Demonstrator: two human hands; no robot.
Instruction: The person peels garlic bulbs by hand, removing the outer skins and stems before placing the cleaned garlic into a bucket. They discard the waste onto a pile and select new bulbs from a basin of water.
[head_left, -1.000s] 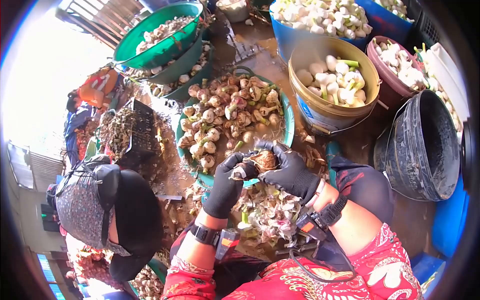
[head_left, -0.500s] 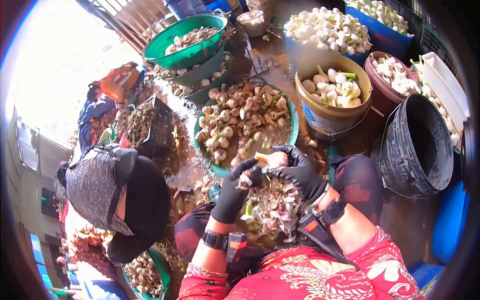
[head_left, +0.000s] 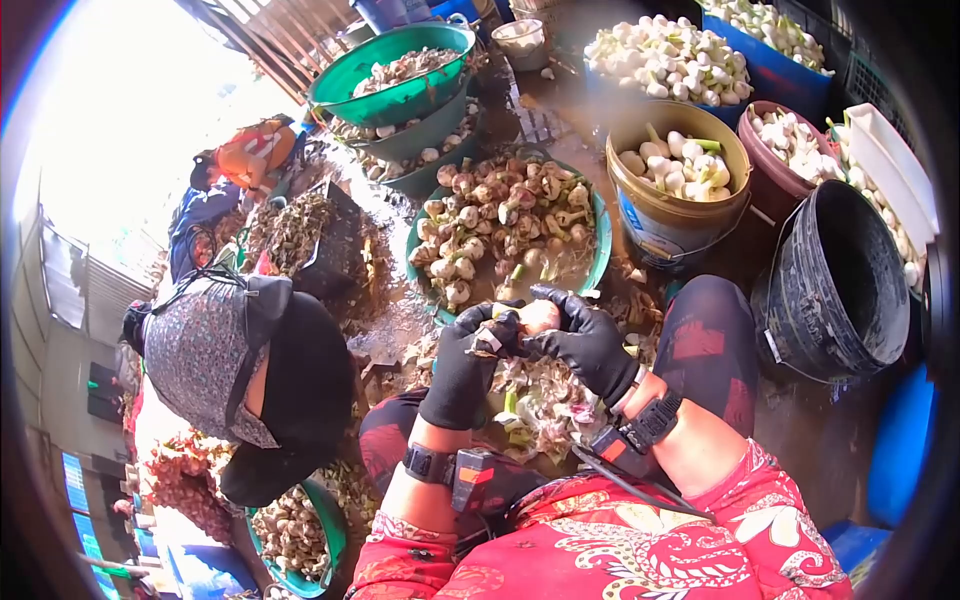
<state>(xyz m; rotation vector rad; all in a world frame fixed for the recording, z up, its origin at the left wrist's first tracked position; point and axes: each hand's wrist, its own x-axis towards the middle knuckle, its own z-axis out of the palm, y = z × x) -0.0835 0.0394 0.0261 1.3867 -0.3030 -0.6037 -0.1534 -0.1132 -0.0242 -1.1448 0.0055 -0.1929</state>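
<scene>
Between my hands is a garlic bulb, pale with a brownish pink tinge. My right hand, in a black glove, grips it from the right with thumb and fingers. My left hand, gloved too, is closed against the bulb's left side, and a pale flap of garlic skin shows at its fingers. Below them, a heap of peeled-off skins lies between my legs. Just beyond my hands stands a green basin of unpeeled garlic bulbs.
To the right are a tan bucket of cleaned garlic, a maroon bucket and a tilted black bucket. Stacked green basins stand at the back left. A person in a cap sits close on the left; another person bends farther off.
The bulb has turned, so its stem no longer points out to the left. My left hand has come closer against it. The view has shifted slightly.
</scene>
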